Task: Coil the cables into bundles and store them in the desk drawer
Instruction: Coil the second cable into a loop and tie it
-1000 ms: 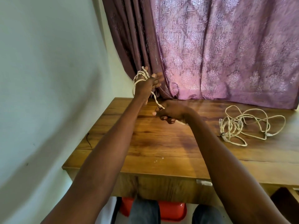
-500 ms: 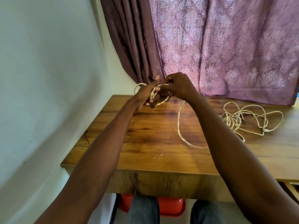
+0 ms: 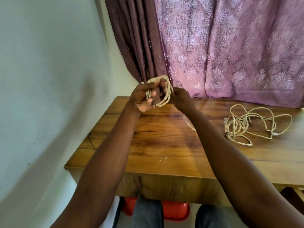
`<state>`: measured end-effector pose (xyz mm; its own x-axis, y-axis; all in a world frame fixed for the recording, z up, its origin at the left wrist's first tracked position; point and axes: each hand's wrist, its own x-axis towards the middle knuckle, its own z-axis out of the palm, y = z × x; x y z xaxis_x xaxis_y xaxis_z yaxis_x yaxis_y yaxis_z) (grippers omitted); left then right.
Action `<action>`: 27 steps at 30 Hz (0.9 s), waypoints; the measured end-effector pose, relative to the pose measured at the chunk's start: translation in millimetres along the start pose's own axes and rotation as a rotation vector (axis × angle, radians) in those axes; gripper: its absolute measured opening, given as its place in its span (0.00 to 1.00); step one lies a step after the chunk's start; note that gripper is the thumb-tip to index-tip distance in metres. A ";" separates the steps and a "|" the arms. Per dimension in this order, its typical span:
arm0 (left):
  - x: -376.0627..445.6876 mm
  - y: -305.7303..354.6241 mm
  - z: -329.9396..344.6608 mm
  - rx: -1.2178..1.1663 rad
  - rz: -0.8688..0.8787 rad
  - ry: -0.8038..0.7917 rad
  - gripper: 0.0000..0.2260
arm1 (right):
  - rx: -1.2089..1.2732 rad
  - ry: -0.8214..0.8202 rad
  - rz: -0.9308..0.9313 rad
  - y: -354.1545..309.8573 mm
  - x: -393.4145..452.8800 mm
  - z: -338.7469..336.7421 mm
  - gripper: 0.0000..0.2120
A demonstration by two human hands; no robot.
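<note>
A cream twisted cable [image 3: 166, 97] is wound in several loops around my left hand [image 3: 144, 97], which is raised above the desk's far left corner and grips the coil. My right hand [image 3: 181, 97] is right beside it and pinches the cable at the coil's right side. A short loose strand [image 3: 190, 125] trails down behind my right forearm, blurred. A second cream cable [image 3: 253, 125] lies in a loose tangle on the wooden desk [image 3: 164, 145] at the right. No drawer is plainly visible.
A pale wall runs along the desk's left side and a purple patterned curtain [image 3: 230, 46] hangs behind it. A red stool [image 3: 174, 211] and my knees show under the desk's front edge. A thin dark wire [image 3: 90, 140] sticks out at the desk's left edge.
My right hand has carried the cable round my left hand again, adding a loop. The loose strand that hung down over the desk is much shorter.
</note>
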<state>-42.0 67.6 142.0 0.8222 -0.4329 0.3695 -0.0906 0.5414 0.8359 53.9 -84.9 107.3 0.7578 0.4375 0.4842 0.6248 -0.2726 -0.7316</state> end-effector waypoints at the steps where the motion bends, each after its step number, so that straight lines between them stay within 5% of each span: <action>1: 4.3 1.9 5.6 -0.066 0.081 0.047 0.09 | -0.048 -0.035 0.016 0.6 -4.7 3.9 0.08; 5: 24.9 11.3 13.9 -0.217 0.424 0.311 0.11 | -0.150 -0.193 0.071 8.5 -18.5 19.1 0.13; 9: 28.1 19.2 -10.3 -0.094 0.575 0.506 0.10 | -0.126 -0.311 0.119 18.4 -30.9 18.5 0.13; 14: 18.4 2.8 -38.4 0.482 0.358 0.748 0.16 | 0.005 -0.407 0.091 -0.5 -36.5 0.2 0.11; 21: 4.1 -18.5 -44.3 0.903 -0.055 0.638 0.11 | 0.155 -0.325 0.032 -37.5 -23.7 -29.4 0.05; 27: 1.4 -22.2 -29.7 0.699 -0.160 0.560 0.27 | 0.111 -0.164 -0.068 -36.7 -10.0 -38.3 0.04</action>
<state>-22.1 76.3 112.0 0.9904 0.0469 0.1297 -0.1223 -0.1346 0.9833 30.7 -112.1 147.7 0.6679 0.5876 0.4567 0.6425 -0.1454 -0.7524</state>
